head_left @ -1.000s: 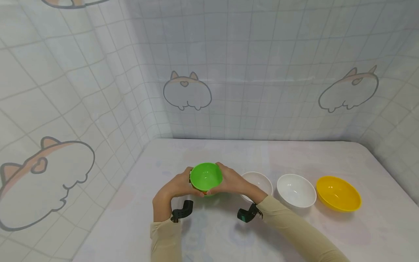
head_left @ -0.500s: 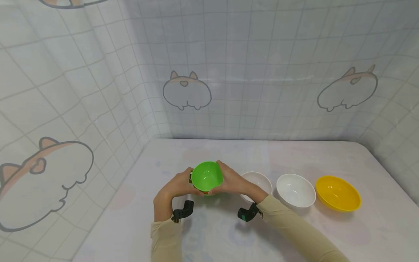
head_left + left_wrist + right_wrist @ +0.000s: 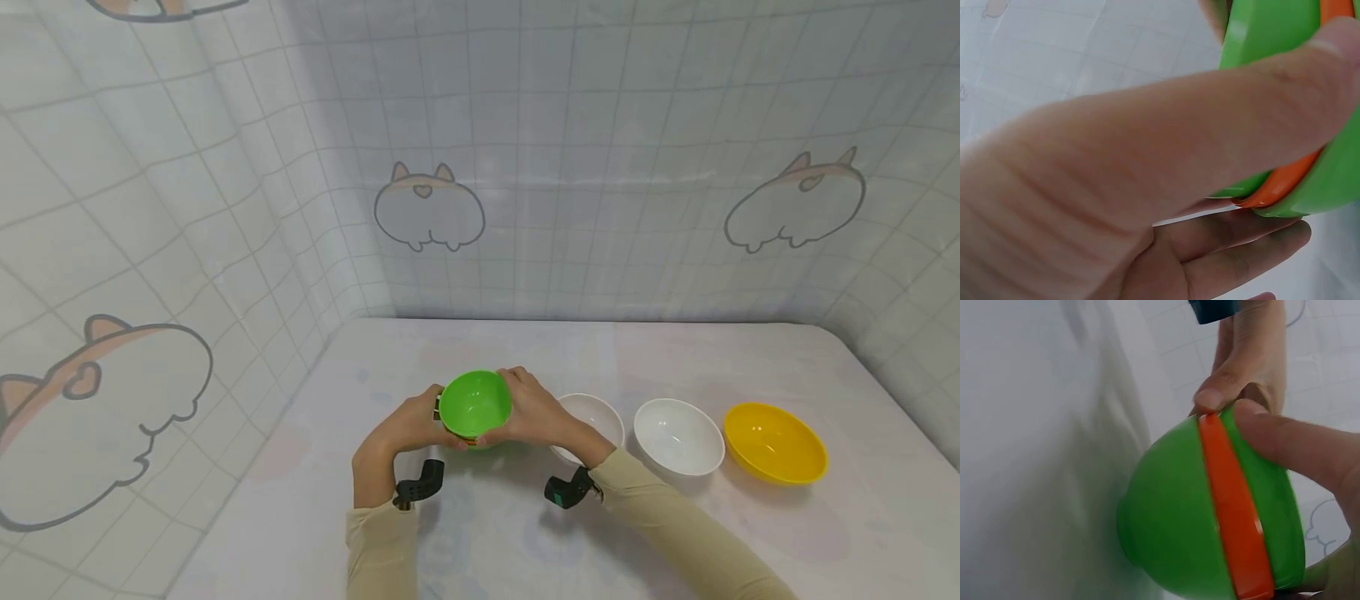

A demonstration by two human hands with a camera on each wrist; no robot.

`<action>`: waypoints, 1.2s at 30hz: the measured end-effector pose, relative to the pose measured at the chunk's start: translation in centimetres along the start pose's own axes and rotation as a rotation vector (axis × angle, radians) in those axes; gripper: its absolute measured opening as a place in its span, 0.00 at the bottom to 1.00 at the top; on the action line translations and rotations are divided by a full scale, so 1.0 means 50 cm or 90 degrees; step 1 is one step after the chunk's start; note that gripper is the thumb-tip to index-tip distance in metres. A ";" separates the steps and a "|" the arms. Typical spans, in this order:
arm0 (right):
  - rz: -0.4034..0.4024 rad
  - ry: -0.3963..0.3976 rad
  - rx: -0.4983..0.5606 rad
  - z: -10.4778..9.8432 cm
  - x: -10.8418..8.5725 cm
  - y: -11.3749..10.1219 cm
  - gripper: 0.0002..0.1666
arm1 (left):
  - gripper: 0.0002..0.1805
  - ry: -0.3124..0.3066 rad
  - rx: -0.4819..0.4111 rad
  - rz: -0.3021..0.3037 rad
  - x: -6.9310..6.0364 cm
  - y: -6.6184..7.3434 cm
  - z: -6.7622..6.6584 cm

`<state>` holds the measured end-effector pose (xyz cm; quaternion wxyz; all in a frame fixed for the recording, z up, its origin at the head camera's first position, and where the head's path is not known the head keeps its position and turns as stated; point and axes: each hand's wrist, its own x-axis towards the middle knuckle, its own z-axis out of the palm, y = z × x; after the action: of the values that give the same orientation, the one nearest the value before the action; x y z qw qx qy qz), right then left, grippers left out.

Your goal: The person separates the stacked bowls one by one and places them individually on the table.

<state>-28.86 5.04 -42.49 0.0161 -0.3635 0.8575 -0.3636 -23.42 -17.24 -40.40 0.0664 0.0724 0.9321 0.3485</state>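
Between my hands is a nested stack of bowls: a green bowl on top, an orange bowl showing as a band, and another green bowl underneath. My left hand grips the stack from the left, its thumb lying over the orange rim and its fingers beneath. From the right, my right hand holds the upper green bowl, with the thumb on its near side and the fingers around the far side. Whether the lowest bowl touches the table cannot be told.
To the right stand a white bowl partly behind my right wrist, a second white bowl, and a wider yellow bowl, in a row on the pale table. Patterned cloth walls surround the table's back and sides.
The upper green bowl has shifted very slightly right, and less orange shows below its rim. My right fingers have moved up a little at its far side. The other bowls stay put.
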 end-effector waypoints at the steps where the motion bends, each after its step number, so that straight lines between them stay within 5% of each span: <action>1: 0.002 0.001 -0.001 0.000 0.000 -0.001 0.62 | 0.43 0.001 0.001 0.001 0.000 -0.001 0.000; 14: 0.011 0.009 0.008 -0.013 -0.009 -0.017 0.61 | 0.45 -0.010 0.006 -0.012 -0.004 0.005 -0.003; 36: 0.022 0.069 0.143 -0.073 -0.070 -0.052 0.57 | 0.45 -0.019 0.003 -0.045 -0.009 0.011 -0.005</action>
<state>-25.75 8.27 -38.99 0.0162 -0.3246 0.8172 -0.4760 -22.98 -17.04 -39.82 0.0924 0.0451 0.9338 0.3428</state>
